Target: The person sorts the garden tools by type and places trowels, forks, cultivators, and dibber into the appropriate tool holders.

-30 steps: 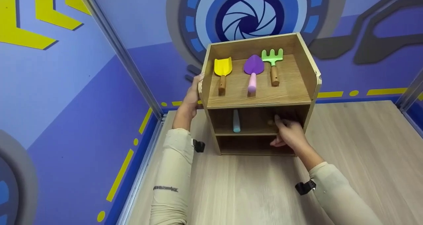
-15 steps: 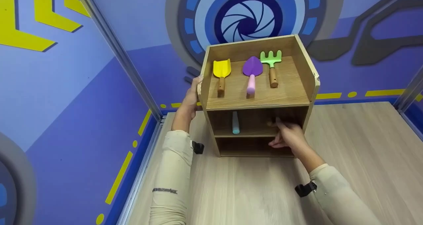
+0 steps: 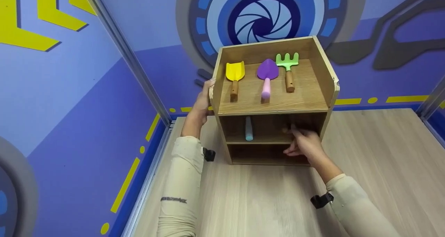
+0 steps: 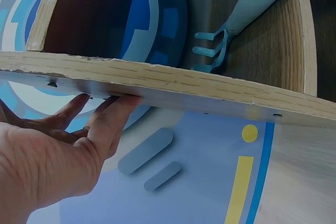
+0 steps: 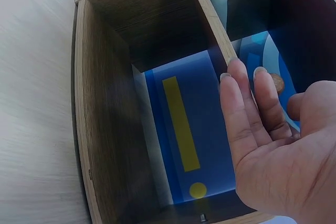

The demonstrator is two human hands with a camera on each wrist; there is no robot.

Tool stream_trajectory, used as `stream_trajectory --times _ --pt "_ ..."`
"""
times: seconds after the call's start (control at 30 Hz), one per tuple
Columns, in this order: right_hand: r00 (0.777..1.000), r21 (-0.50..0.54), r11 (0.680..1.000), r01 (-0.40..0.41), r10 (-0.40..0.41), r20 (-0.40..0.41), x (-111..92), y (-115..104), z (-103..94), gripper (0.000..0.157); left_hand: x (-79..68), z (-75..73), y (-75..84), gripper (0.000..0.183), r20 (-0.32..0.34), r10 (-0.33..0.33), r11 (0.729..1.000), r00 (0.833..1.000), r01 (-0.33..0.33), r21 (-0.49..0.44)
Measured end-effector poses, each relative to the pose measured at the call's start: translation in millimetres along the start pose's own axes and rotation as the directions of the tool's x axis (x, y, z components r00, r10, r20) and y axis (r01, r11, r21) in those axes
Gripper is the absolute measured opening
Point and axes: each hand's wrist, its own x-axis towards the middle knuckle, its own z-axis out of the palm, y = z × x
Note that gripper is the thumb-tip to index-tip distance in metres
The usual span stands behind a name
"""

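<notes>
A small wooden shelf unit [image 3: 274, 110] stands on the table. My left hand [image 3: 200, 103] touches its left side panel, fingertips against the wood in the left wrist view. My right hand [image 3: 305, 142] reaches into the middle compartment, thumb and index finger pinching a brown wooden handle [image 5: 277, 83]; most of that tool is hidden. The other right fingers lie at the middle shelf board's front edge. Left of it lies a light-blue hand rake [image 4: 252, 6], handle outward. On top lie a yellow shovel [image 3: 235, 71], a purple trowel with pink handle [image 3: 267, 70] and a green rake [image 3: 288, 61].
Behind the unit rises a blue wall [image 3: 153, 31] with printed shapes. A metal post [image 3: 121, 49] marks the left corner. The pale wooden table [image 3: 250, 202] extends in front and to the right.
The hands, shelf unit and tools keep nearly the same places. Only a slight shift of the head view shows.
</notes>
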Motion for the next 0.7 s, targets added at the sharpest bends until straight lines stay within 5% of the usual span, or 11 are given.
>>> stream_trajectory --times 0.23,0.47,0.7 --pt "1.0 -0.012 1.0 0.012 -0.012 0.003 -2.5 0.3 -2.0 0.057 -0.3 3.3 0.1 0.09 -0.017 -0.012 1.0 1.0 0.012 -0.003" --pt "0.994 -0.095 0.989 0.112 -0.112 0.01 -14.1 8.2 -7.3 0.057 -3.4 6.8 -1.0 0.088 -0.027 -0.033 0.999 0.999 0.033 -0.029" --pt "0.962 -0.299 0.916 0.267 -0.274 0.019 -42.1 19.0 -20.1 0.038 -12.1 6.4 1.0 0.089 -0.042 -0.073 0.996 0.996 0.071 -0.058"
